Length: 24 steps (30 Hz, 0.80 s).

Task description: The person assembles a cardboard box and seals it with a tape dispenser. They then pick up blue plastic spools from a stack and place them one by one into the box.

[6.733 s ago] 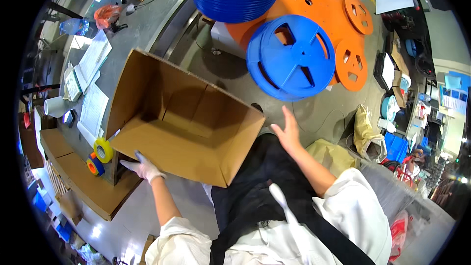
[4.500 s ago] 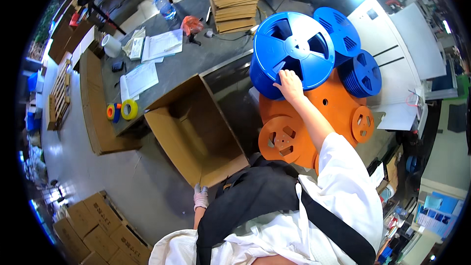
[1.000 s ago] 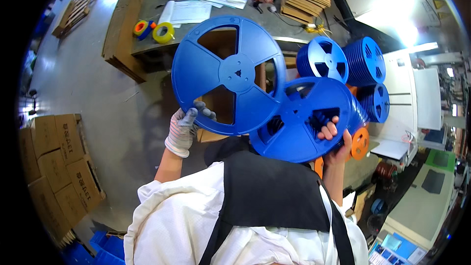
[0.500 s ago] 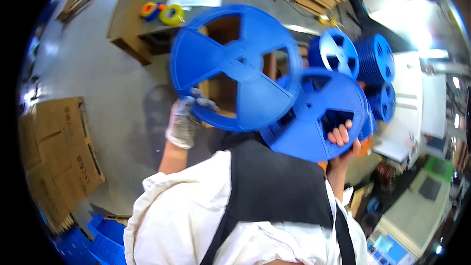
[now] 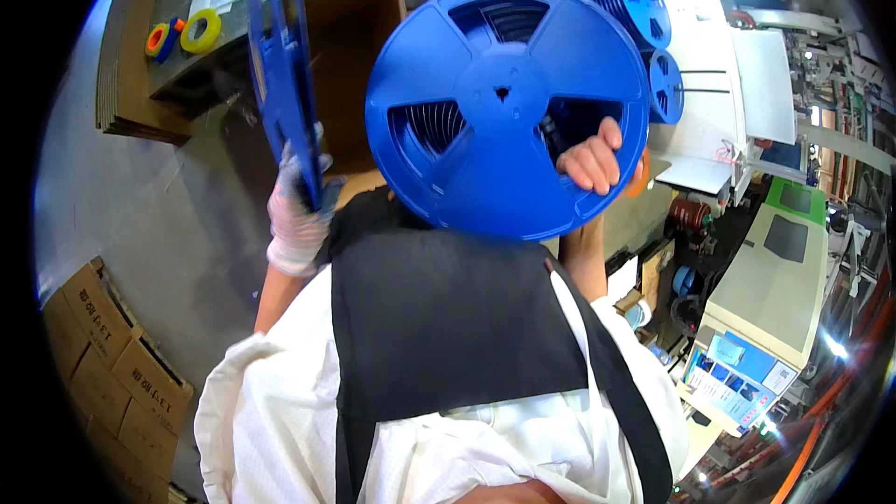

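A large blue plastic reel (image 5: 504, 187) faces up in front of my chest, with several dark and pale edges showing through its cut-outs. My right hand (image 5: 594, 161) is bare and closed on its right rim, fingers curled through the right-hand opening. To the left, my left hand (image 5: 297, 210), in a pale glove with grey fingertips, grips the lower edge of a second blue reel (image 5: 289, 84). That reel stands nearly edge-on and apart from the first. Behind and between them is an opened cardboard box (image 5: 359, 28), partly hidden by the large reel.
More blue reels (image 5: 635, 9) are stacked at the far right beside a white table (image 5: 695, 131). Rolls of coloured tape (image 5: 200, 31) lie on the grey bench at the left. Cardboard boxes (image 5: 117, 364) are piled at the lower left, and a beige machine (image 5: 770, 280) stands right.
The reel in my left hand has swung left and turned from face-on to edge-on. My right hand's reel has come up to the middle, and the view has shifted right.
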Tool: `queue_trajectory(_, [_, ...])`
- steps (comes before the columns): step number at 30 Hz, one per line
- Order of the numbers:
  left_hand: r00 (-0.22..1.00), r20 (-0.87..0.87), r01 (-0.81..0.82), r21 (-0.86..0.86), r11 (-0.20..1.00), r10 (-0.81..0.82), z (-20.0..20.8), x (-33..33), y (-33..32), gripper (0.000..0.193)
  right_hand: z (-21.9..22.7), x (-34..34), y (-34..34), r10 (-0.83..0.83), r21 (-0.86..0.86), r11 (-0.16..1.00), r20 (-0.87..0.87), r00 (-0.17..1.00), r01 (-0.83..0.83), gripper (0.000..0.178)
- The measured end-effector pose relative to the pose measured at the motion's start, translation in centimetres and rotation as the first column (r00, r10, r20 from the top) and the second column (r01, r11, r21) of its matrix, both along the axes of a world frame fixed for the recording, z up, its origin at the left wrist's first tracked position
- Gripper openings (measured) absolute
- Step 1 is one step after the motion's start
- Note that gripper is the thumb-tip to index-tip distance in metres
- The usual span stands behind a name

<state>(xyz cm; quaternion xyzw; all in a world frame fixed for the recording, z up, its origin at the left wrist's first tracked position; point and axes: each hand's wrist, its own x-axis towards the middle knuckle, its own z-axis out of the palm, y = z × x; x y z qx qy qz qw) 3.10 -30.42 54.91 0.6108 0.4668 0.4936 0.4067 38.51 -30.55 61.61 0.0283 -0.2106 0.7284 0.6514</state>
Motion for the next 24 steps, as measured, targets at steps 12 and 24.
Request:
queue_trajectory(12, [0.801, -0.384, 0.562, 0.214, 0.799, -0.460, -0.5, 4.1, 2.9, 0.042, 1.0, -1.5, 2.4, -0.032, -0.376, 0.923, 0.140, 0.990, 0.083, 0.042])
queue_trajectory(24, [0.256, 0.917, 0.345, -0.383, 0.857, 0.307, -1.1, -6.4, 3.3, 0.019, 0.8, -2.9, -1.0, 0.015, -0.424, 0.893, 0.363, 0.932, 0.151, 0.040])
